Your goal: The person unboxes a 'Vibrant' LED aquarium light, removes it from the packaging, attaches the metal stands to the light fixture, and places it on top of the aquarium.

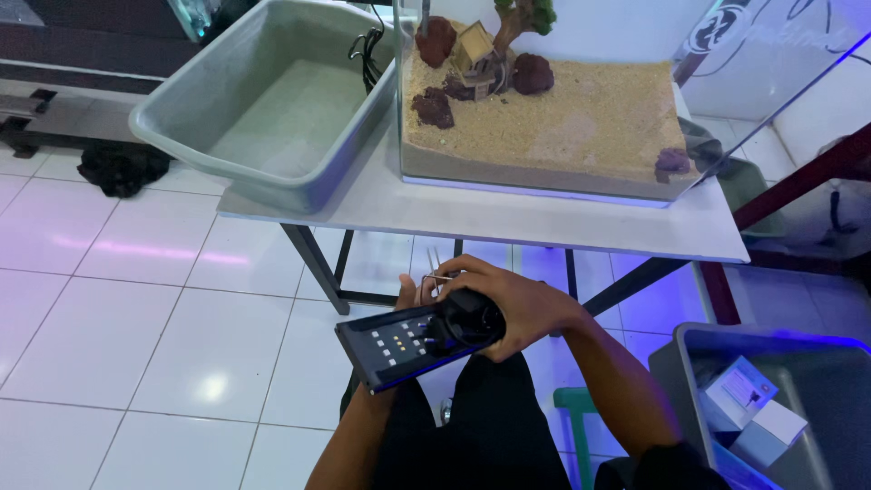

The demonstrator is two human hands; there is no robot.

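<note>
A flat black lamp panel (392,348) with rows of small light dots lies tilted over my lap. My right hand (508,304) wraps over its round black bracket end (474,324). My left hand (410,295) is mostly hidden behind the panel, supporting it from below, with only a thumb showing. A thin metal wire piece (438,276) sticks up by my fingers. Above stands a glass tank (544,177) with sand, dark red rocks, a tiny house and a small tree.
The tank sits on a white table (472,218) beside a grey plastic tub (263,118). Another grey bin (798,390) with small white boxes stands at the lower right. A black cloth (122,168) lies on the white tile floor at left.
</note>
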